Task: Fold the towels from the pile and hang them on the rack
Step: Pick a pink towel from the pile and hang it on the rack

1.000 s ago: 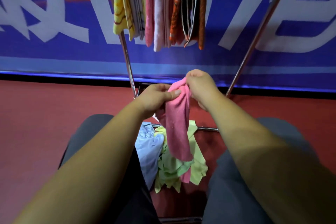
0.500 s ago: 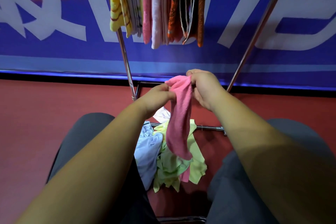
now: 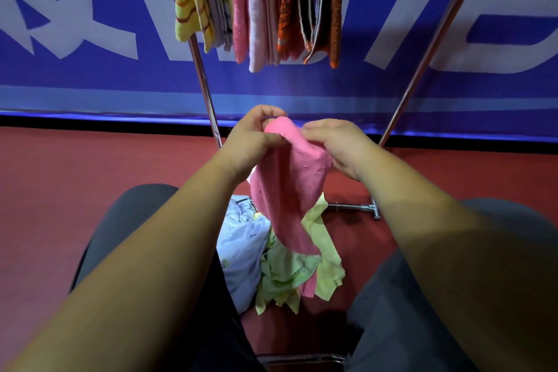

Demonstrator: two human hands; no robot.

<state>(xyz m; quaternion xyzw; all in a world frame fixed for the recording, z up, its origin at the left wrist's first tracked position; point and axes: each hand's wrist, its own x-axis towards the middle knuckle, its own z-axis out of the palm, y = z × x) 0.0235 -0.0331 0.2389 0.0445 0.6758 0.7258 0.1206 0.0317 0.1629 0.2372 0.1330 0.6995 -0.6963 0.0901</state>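
Observation:
A pink towel (image 3: 287, 190) hangs in front of me, bunched at its top edge. My left hand (image 3: 252, 139) pinches that edge on the left, and my right hand (image 3: 338, 145) grips it on the right. Below it, on the red floor between my knees, lies the pile (image 3: 287, 269) of light blue, pale green and pink towels. The metal rack (image 3: 205, 81) stands ahead with two slanted legs. Several folded towels (image 3: 259, 6) in yellow, pink, white and orange hang from its top.
A blue banner with large white letters (image 3: 90, 24) covers the wall behind the rack. The rack's low crossbar (image 3: 353, 206) runs just past the pile. My grey-trousered knees (image 3: 129, 220) flank the pile on both sides.
Both hands have worked along the pink towel's top edge and spread slightly apart; the towel now hangs wider and more open than before.

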